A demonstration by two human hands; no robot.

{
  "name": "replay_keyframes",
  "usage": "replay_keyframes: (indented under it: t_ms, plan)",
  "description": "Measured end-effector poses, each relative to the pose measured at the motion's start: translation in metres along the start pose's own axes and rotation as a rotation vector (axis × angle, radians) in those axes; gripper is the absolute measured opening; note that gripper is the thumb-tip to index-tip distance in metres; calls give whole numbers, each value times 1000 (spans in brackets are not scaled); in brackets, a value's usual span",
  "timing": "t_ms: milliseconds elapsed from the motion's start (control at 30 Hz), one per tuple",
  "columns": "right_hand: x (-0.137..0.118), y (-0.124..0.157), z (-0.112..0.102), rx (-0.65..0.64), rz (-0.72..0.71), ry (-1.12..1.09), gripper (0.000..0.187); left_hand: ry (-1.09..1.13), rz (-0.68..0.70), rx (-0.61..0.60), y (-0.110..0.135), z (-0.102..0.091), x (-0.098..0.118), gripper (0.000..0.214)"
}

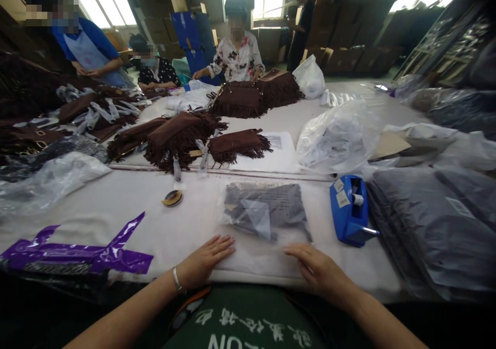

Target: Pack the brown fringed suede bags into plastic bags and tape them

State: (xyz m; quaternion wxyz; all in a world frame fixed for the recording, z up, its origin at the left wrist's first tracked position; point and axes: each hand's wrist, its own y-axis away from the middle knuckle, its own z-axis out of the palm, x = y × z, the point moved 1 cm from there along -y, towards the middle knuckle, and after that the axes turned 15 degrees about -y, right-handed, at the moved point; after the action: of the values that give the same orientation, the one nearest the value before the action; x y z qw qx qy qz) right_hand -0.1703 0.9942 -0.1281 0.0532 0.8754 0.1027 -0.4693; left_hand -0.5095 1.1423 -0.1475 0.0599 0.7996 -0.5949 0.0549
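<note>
A clear plastic bag [251, 251] lies flat on the table in front of me, with a dark grey fringed item [279, 204] inside it. My left hand [209, 258] rests at the bag's near left side, fingers stretched out flat, with a bracelet on the wrist. On the near right side, my right hand [313, 266] has its fingers extended and slightly bent, the fingertips at the bag's edge. Neither hand grasps anything. A blue tape dispenser [349, 215] stands to the right of the bag, beyond my right hand.
Packed dark bags [445, 225] are stacked at the right. Purple tape [77, 256] lies front left, near a small round dish [172, 199]. Brown fringed bags [178, 135] and a filled clear sack [341, 132] lie farther back. Several people work across the table.
</note>
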Motion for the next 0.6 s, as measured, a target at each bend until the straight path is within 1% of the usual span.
replay_keyframes:
  t_ms: [67, 133, 200, 267, 333, 367, 433, 500, 533, 567, 600]
  plan:
    - [24, -3, -9, -37, 71, 9, 57, 10, 14, -49, 1, -12, -4, 89]
    - [45, 3, -15, -97, 79, 26, 64, 29, 24, -81, 6, -25, -9, 88]
    - [57, 13, -18, -141, 63, 57, 69, 52, 34, -90, 11, -36, -13, 85]
    - [61, 21, -19, -142, 44, 81, 72, 60, 37, -91, 15, -39, -16, 82]
    - [59, 25, -17, -82, 27, 72, 70, 41, 16, -75, 15, -35, -16, 80]
    - [58, 25, -15, -28, 20, 48, 67, 22, 1, -59, 14, -30, -15, 79]
    - [54, 25, -9, 128, 3, -27, 56, -27, -38, 0, 10, -21, -10, 74]
    - [49, 24, -1, 297, -9, -78, 46, -70, -96, 104, 2, -12, -2, 60]
    - [46, 24, 4, 348, -9, -72, 44, -85, -147, 173, -3, -9, 2, 49]
    - [43, 24, 10, 364, -6, -43, 45, -97, -213, 249, -9, -7, 6, 39]
    - [40, 24, 16, 350, -1, 3, 50, -105, -284, 324, -14, -6, 9, 29]
